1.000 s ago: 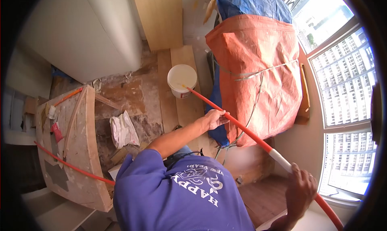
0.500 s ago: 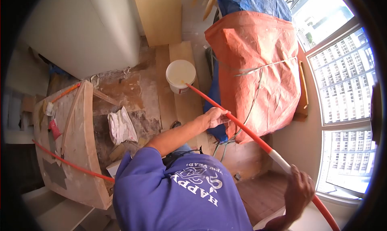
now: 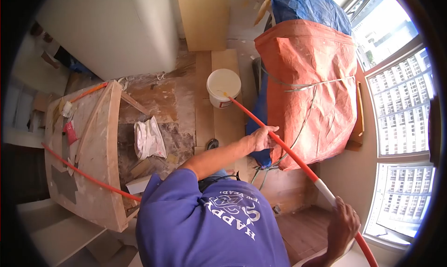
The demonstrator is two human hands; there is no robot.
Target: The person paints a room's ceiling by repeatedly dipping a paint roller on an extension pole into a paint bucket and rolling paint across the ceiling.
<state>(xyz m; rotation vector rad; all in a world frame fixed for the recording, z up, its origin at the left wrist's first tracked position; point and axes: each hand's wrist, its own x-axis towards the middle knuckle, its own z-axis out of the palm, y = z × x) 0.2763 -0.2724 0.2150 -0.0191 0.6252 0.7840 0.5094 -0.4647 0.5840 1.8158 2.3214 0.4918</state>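
Running from the right hand (image 3: pixel 343 224) towards the bucket (image 3: pixel 224 82), the red-orange pole (image 3: pixel 298 161) looks light and springy, best held at two spread points: right fingers wrap it beside its white band (image 3: pixel 325 191); the left hand (image 3: pixel 261 140) meets it mid-length, whether closed I cannot tell.

Head view, forward and downward

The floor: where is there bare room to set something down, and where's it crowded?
Bare: a stained floor patch between the worktable and bucket, beyond the plastic bag; and dark floorboards between the purple shirt and right hand. It is crowded between the bag and shirt, with scraps, and by the orange bundle.
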